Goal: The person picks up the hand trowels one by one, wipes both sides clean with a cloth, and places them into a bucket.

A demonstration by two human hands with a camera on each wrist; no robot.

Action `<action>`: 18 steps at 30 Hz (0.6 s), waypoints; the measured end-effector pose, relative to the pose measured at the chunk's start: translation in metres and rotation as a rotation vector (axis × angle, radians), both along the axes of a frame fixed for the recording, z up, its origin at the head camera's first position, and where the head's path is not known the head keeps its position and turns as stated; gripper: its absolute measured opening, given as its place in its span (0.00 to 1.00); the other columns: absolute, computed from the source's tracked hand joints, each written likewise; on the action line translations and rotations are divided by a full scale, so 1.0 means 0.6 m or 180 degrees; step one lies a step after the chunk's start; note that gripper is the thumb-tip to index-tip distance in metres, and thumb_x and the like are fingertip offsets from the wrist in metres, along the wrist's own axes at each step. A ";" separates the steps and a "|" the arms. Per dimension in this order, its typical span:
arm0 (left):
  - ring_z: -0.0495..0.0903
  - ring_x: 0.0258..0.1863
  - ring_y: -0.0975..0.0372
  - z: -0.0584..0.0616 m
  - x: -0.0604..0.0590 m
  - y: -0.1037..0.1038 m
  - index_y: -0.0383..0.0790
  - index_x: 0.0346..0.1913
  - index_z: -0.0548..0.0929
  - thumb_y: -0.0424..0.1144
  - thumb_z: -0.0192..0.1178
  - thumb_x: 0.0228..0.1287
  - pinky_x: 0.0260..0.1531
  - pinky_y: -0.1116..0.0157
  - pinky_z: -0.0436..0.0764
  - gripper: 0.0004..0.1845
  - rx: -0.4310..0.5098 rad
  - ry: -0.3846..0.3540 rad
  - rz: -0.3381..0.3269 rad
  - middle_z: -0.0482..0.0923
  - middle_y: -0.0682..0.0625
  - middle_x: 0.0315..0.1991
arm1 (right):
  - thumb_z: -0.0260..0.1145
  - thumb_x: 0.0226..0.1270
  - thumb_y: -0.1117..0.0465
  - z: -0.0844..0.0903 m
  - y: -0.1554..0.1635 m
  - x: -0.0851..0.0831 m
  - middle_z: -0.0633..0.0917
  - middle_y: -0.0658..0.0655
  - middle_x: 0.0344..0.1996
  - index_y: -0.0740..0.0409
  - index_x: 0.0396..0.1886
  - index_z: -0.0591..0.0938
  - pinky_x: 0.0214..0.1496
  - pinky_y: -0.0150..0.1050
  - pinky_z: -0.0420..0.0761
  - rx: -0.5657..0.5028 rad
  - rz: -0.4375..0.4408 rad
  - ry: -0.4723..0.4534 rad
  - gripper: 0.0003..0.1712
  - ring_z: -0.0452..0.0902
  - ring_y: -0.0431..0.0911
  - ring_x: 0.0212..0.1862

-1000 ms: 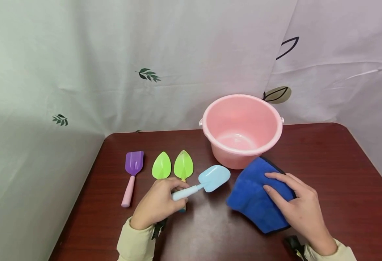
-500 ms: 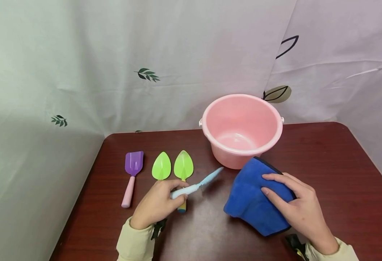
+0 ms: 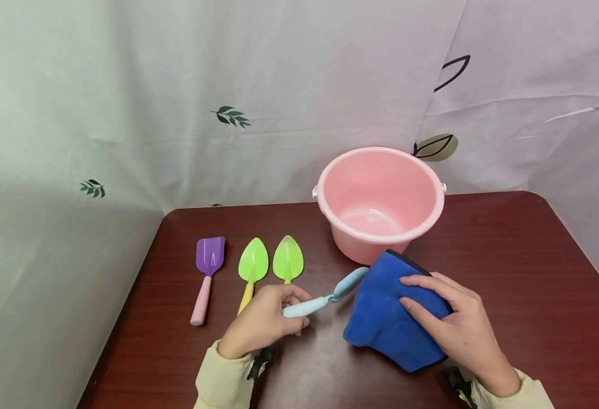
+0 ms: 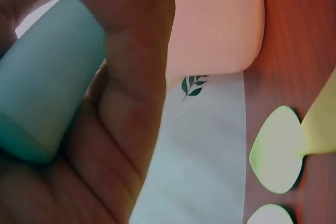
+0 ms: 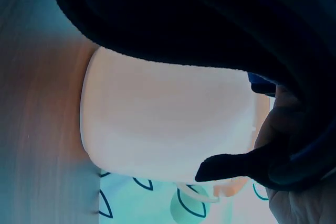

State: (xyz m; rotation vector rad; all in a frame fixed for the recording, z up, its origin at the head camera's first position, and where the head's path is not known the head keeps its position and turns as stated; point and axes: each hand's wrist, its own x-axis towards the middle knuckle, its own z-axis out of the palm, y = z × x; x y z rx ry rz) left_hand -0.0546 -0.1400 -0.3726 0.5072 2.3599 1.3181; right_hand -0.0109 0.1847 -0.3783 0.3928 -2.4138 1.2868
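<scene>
My left hand [image 3: 301, 309] grips the handle of a light blue toy shovel [image 3: 347, 282]. The shovel's blade is turned on edge and reaches the left edge of a blue cloth [image 3: 381, 318]. My right hand [image 3: 422, 301] holds that cloth raised off the dark red table [image 3: 524, 267], fingers spread over its top. In the left wrist view my fingers [image 4: 131, 77] curl round the pale blue handle [image 4: 47, 103]. The right wrist view shows the dark cloth [image 5: 210, 19] above the pink bucket [image 5: 168, 124].
A pink bucket [image 3: 381, 199] stands open behind the cloth, near the table's back edge. Left of my hands lie a purple shovel [image 3: 209, 255] with a pink handle and two green shovels [image 3: 253, 264] [image 3: 287, 259]. A leaf-print curtain hangs behind.
The left hand moved right and turned the blue shovel from flat to edge-on, up to the cloth. The right hand brought the cloth left. A green shovel's yellow handle is now uncovered.
</scene>
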 end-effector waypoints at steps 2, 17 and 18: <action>0.83 0.22 0.64 -0.001 -0.001 0.005 0.36 0.46 0.83 0.28 0.68 0.55 0.27 0.67 0.80 0.14 -0.0018 0.0009 -0.0022 0.82 0.59 0.23 | 0.79 0.49 0.73 -0.001 -0.003 -0.001 0.87 0.48 0.46 0.46 0.50 0.88 0.49 0.22 0.76 0.0007 0.0068 0.0016 0.28 0.81 0.35 0.48; 0.79 0.26 0.69 -0.005 0.000 0.019 0.43 0.40 0.87 0.33 0.69 0.54 0.27 0.67 0.78 0.09 -0.0192 0.0341 -0.0041 0.82 0.61 0.26 | 0.79 0.44 0.78 -0.004 -0.040 -0.011 0.85 0.48 0.42 0.50 0.50 0.87 0.43 0.26 0.79 -0.0300 0.0735 0.0348 0.31 0.81 0.39 0.39; 0.79 0.26 0.69 -0.004 0.000 0.020 0.44 0.40 0.87 0.34 0.69 0.54 0.28 0.67 0.79 0.09 -0.0198 0.0333 -0.0054 0.82 0.62 0.26 | 0.79 0.43 0.78 -0.006 -0.043 -0.012 0.85 0.48 0.41 0.51 0.50 0.87 0.42 0.26 0.79 -0.0323 0.0766 0.0389 0.32 0.80 0.39 0.39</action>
